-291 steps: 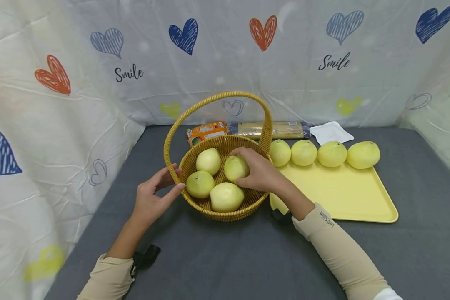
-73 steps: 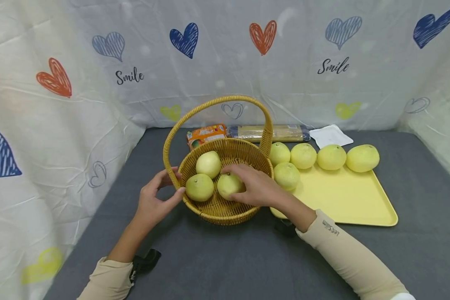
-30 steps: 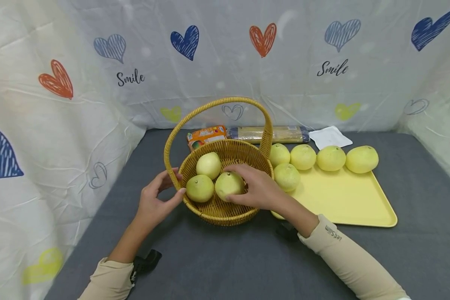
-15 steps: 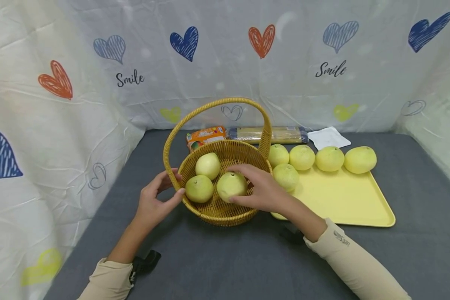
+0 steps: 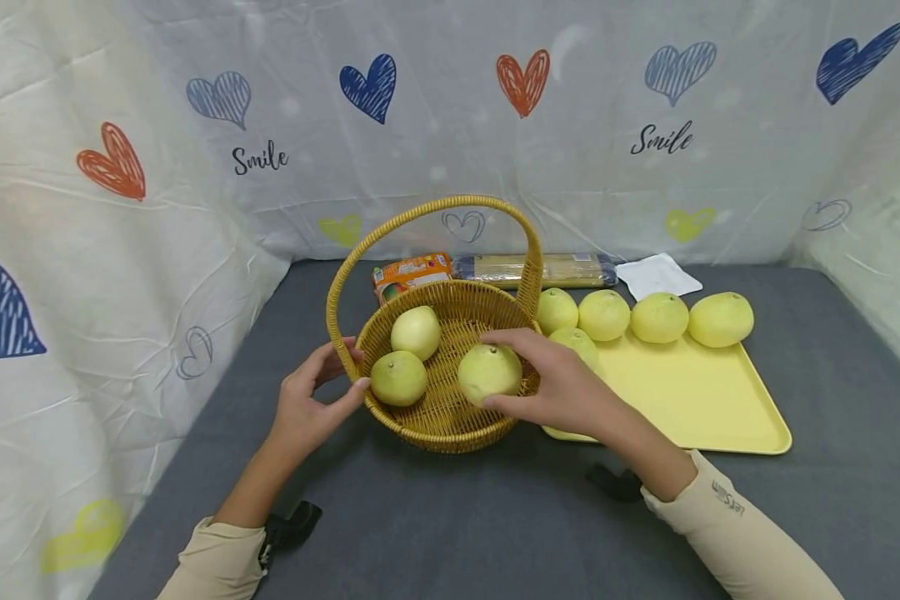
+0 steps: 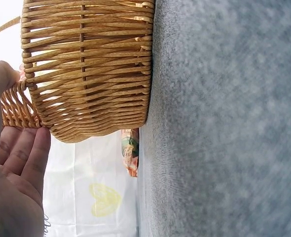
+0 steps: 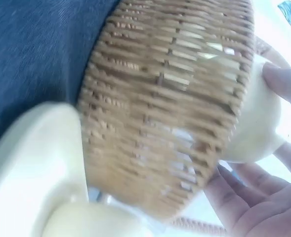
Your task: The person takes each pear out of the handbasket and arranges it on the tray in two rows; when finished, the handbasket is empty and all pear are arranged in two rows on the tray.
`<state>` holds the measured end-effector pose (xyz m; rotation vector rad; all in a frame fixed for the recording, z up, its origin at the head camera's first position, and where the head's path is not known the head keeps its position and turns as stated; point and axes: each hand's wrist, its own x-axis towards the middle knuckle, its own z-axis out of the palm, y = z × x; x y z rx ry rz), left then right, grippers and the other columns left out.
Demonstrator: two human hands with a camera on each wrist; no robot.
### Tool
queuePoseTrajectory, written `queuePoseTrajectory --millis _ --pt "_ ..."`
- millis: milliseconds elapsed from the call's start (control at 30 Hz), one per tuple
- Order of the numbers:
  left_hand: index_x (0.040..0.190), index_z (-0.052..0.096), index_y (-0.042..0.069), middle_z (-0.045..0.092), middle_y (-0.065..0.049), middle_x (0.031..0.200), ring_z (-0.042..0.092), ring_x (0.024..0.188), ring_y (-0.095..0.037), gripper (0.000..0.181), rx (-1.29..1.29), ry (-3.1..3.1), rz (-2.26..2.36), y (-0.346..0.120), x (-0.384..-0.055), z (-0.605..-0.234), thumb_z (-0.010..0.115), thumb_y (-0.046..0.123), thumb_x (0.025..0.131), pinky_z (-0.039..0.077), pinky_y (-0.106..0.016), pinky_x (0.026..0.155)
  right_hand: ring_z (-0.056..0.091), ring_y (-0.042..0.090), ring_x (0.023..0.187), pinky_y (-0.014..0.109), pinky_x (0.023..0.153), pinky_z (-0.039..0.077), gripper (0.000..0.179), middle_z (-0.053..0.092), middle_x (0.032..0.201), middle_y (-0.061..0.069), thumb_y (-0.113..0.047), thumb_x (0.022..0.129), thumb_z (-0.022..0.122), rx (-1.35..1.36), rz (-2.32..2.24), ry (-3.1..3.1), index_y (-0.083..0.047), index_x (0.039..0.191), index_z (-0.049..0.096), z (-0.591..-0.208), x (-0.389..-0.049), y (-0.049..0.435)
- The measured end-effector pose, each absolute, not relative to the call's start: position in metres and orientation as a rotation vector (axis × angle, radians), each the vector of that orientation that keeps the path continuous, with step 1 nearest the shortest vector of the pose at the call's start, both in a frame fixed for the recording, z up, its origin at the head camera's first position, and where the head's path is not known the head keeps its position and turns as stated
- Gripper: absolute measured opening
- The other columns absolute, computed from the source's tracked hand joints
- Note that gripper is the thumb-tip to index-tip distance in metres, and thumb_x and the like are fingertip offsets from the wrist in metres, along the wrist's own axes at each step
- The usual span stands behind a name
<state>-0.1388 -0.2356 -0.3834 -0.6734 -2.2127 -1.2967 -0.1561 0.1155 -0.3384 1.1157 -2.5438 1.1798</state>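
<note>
A wicker basket (image 5: 450,437) with a tall arched handle stands on the table. My left hand (image 5: 317,390) holds it at the left rim by the handle's base, thumb in front and fingers behind. My right hand (image 5: 562,379) grips a round yellow-green fruit (image 5: 489,373) between thumb and fingers, over the basket's right side; in the right wrist view this fruit (image 7: 256,116) is at rim height. Two more fruits lie in the basket's left half, a paler one (image 5: 416,332) behind a greener one (image 5: 398,378). The basket's side (image 6: 91,64) fills much of the left wrist view.
Right of the basket lies a yellow tray (image 5: 690,400). Several like fruits (image 5: 660,317) line its back edge, and another fruit (image 5: 576,343) sits in front at the left. Behind are an orange packet (image 5: 411,271), a long clear-wrapped pack (image 5: 562,270) and a white square dish (image 5: 658,276).
One fruit from the basket now sits at the tray's left side. My right hand has since taken another, raised it and moved it right. The left hand stays at the rim.
</note>
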Motion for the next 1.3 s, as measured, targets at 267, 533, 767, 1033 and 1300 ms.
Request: queuePoseTrajectory --millis 267,533,767,1033,1300 --pt "0.129 0.06 -0.007 0.069 -0.014 0.111 0.067 0.102 -0.029 0.055 -0.659 -2.214 -1.283 -0.235 -0.138 -0.383 0.079 -0.011 0.078 0.052 -0.022 0.093 0.059 0.016 0.114 0.038 0.086 0.057 0.071 0.058 0.136 0.0 -0.031 0.08 0.088 0.995 1.211 -2.541 -0.013 0.14 0.056 -0.327 -0.156 0.142" --pt "0.125 0.058 -0.014 0.067 -0.025 0.105 0.066 0.097 -0.039 0.051 -0.661 -2.207 -1.256 -0.22 -0.123 -0.358 0.075 -0.018 0.077 0.051 -0.019 0.093 0.061 0.019 0.109 0.041 0.082 0.059 0.07 0.06 0.133 0.004 -0.019 0.078 0.089 0.93 1.179 -2.491 -0.009 0.139 0.057 -0.32 -0.158 0.168" --pt "0.124 0.059 -0.013 0.068 -0.024 0.105 0.066 0.096 -0.04 0.051 -0.665 -2.202 -1.254 -0.219 -0.123 -0.356 0.075 -0.018 0.076 0.053 -0.023 0.092 0.063 0.022 0.107 0.029 0.086 0.055 0.07 0.059 0.135 0.005 -0.017 0.079 0.089 0.835 1.112 -2.51 -0.009 0.14 0.056 -0.315 -0.164 0.189" --pt "0.124 0.059 -0.014 0.068 -0.024 0.106 0.066 0.096 -0.04 0.051 -0.666 -2.205 -1.252 -0.22 -0.123 -0.357 0.076 -0.017 0.076 0.053 -0.025 0.092 0.067 0.025 0.1 0.016 0.082 0.051 0.069 0.06 0.132 0.007 -0.016 0.077 0.089 0.754 1.047 -2.561 -0.009 0.138 0.056 -0.311 -0.17 0.211" --pt "0.124 0.058 -0.014 0.068 -0.024 0.105 0.066 0.097 -0.038 0.051 -0.654 -2.222 -1.253 -0.22 -0.124 -0.357 0.075 -0.018 0.076 0.052 -0.021 0.092 0.063 0.041 0.103 0.048 0.079 0.058 0.069 0.054 0.136 0.014 -0.022 0.082 0.086 0.628 1.057 -2.711 -0.005 0.138 0.051 -0.305 -0.171 0.225"
